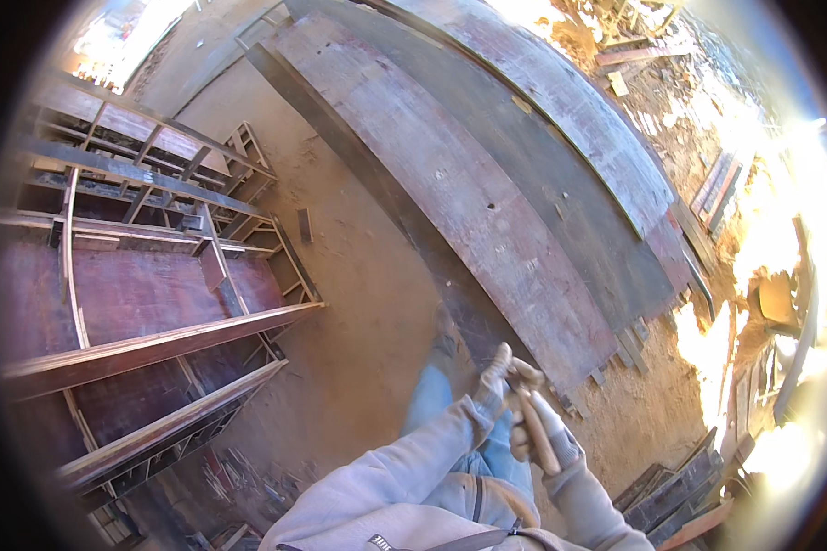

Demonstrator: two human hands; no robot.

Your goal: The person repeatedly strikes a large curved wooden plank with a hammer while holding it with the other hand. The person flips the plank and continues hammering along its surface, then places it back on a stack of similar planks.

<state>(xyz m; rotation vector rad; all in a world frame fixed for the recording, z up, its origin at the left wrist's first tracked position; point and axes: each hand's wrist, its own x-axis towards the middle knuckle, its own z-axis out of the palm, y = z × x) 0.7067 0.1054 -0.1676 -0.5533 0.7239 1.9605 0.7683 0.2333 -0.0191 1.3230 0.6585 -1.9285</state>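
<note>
My right hand (521, 442) is wrapped round the wooden handle of a hammer (542, 437), which it holds upright and slightly tilted in front of my body. Its head end, near my left hand, is small and hard to make out. My left hand (492, 378) is closed just left of the hammer's upper end, its thumb pointing up. Whatever it may grip is too small to tell. Both hands look gloved, with grey sleeves behind them. Beyond them lies a long reddish-brown panel (450, 197), its near end close to my hands.
More panels overlap it, including a pale one (560, 101) on the far side. At left stand wood-framed formwork panels (156, 298) with ribs. Sandy ground (358, 303) runs between. Dark boards (675, 491) are piled at lower right, and scrap wood (717, 188) lies at the right.
</note>
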